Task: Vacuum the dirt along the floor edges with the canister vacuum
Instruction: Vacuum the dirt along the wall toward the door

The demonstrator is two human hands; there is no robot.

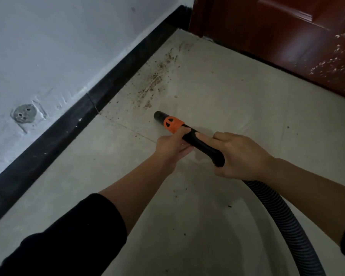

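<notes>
The nozzle (159,116), with an orange collar (173,124), points at the near end of the dirt (157,78) strewn on the floor (237,100) beside the baseboard (68,124). The left hand (171,145) grips the handle (203,145) behind the collar. The right hand (241,156) grips its rear, where the hose (283,222) begins.

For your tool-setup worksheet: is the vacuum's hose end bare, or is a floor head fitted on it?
Bare. The nozzle ends in a plain black tube past the orange collar; no head is attached.
</notes>
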